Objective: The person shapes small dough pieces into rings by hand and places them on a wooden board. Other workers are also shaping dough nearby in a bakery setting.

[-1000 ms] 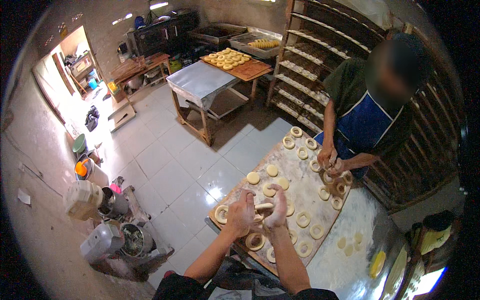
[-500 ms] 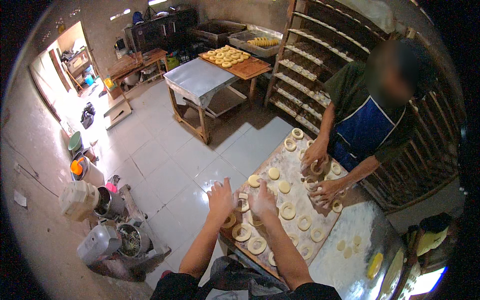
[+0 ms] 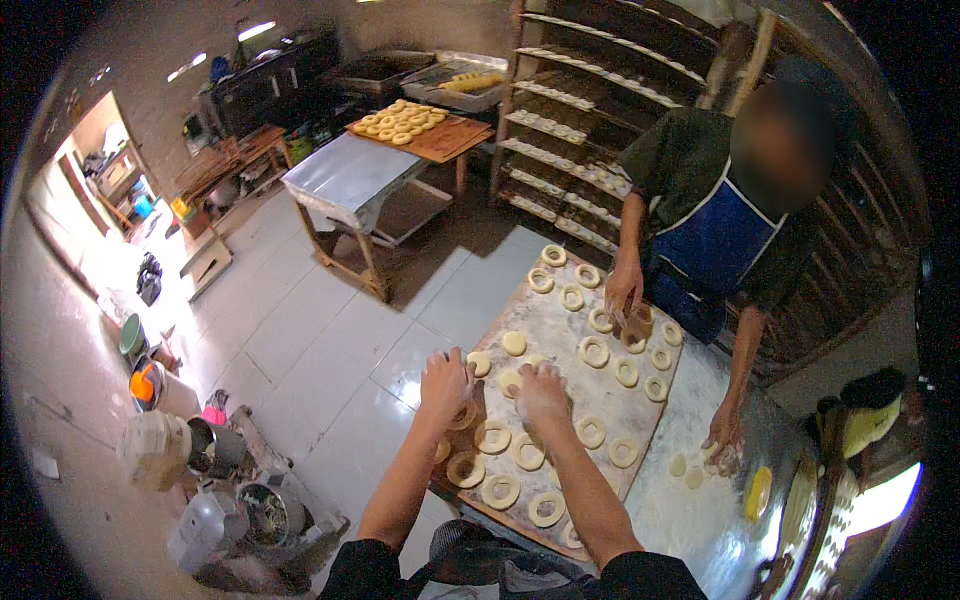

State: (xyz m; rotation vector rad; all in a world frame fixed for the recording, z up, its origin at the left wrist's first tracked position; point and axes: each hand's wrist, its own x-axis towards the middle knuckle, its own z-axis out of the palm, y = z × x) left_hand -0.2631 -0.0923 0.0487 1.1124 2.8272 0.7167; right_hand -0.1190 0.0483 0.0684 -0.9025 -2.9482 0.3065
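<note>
My left hand (image 3: 446, 388) is over the left edge of a floured wooden board (image 3: 560, 340), fingers apart and bent, beside a pale round dough disc (image 3: 479, 363). My right hand (image 3: 544, 397), fingers loosely spread, has its tips at the edge of another dough disc (image 3: 509, 384). One more disc (image 3: 514, 343) lies just beyond. Several dough rings surround my hands, among them a ring (image 3: 492, 437) between my wrists and a ring (image 3: 500, 491) nearer me. Part of a ring (image 3: 462, 415) shows beside my left wrist.
Across the board a co-worker in a blue apron (image 3: 715, 225) has one hand (image 3: 625, 290) above dough rings, the other (image 3: 724, 440) at discs on the metal table (image 3: 680, 510). Behind stand a loaded rack (image 3: 560, 130) and a table (image 3: 350, 180). Mixers (image 3: 210, 530) stand at left.
The view has shifted. My hands have left a dough ring and moved to the discs beyond it. One of the co-worker's hands has gone from the board to the discs on the metal table.
</note>
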